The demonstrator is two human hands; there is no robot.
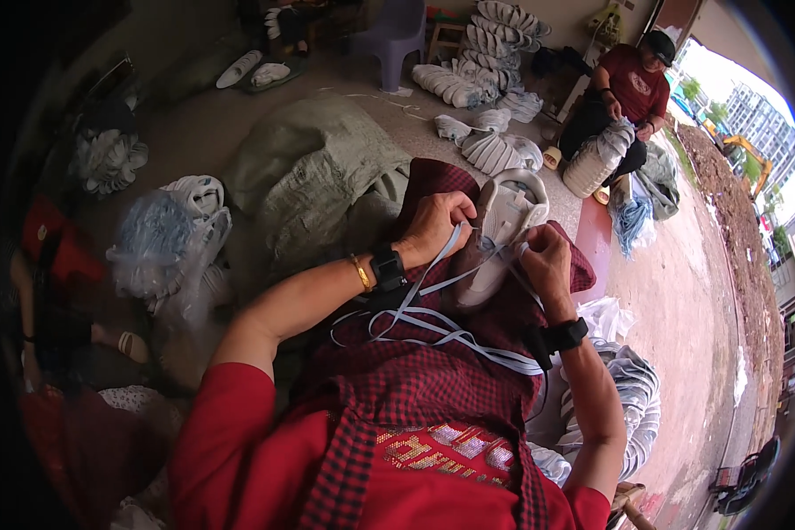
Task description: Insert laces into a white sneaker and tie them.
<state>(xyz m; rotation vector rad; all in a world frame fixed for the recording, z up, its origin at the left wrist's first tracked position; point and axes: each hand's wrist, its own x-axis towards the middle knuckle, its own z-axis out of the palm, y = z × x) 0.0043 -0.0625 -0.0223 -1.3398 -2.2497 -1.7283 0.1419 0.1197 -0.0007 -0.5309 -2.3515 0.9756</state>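
A white sneaker [502, 216] lies on my lap, on the dark red checked apron [389, 375], its opening pointing away from me. To the left of the shoe, my left hand [440, 224] pinches a pale blue shoelace. On the other side, my right hand [548, 265] is closed, with lace between its thumb and fingers. The lace runs across the shoe's upper between the two hands. More loose pale laces [450, 331] trail over the apron below the shoe. Both wrists wear black straps with small devices.
A large grey-green woven sack [318, 168] lies to the left. Plastic-wrapped shoes [172, 234] sit beyond it, and a stack of shoe parts [623, 406] stands by my right elbow. A co-worker [632, 88] sits at the far right. A purple chair [393, 40] stands at the back.
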